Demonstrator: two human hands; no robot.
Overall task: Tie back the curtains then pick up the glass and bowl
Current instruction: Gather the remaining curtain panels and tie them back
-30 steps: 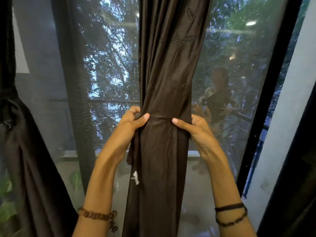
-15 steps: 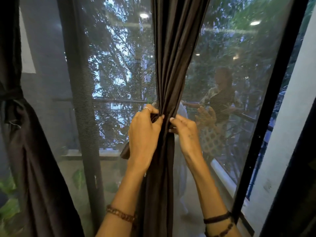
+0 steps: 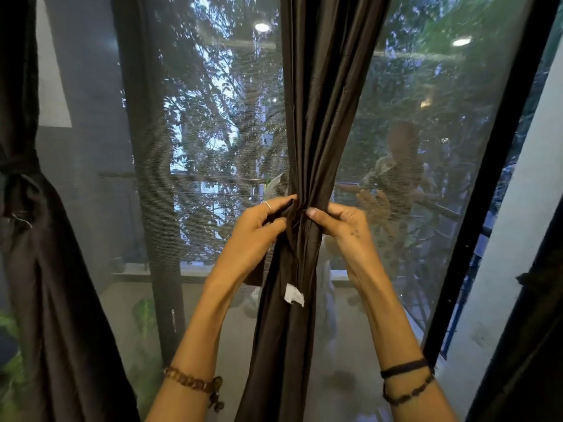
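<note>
A dark brown curtain (image 3: 323, 117) hangs in the middle of the window, gathered into a narrow bundle at hand height. My left hand (image 3: 259, 226) pinches a strip of the dark fabric on the bundle's left side. My right hand (image 3: 341, 220) grips the bundle from the right, thumb pressed on its front. A white label (image 3: 294, 295) hangs from the curtain below my hands. At the far left a second dark curtain (image 3: 36, 269) hangs gathered and tied with a band (image 3: 18, 169). No glass or bowl is in view.
Behind the curtains are a mesh screen (image 3: 213, 147) and window panes in black frames (image 3: 146, 178). Trees and a railing show outside, with a person's reflection in the pane. A white wall (image 3: 518, 239) and another dark curtain edge (image 3: 533, 330) lie at the right.
The wide curtain has been squeezed into a tight bundle. My hands moved from its outer edges to meet at the centre, and the left hand now pinches a strip of fabric.
</note>
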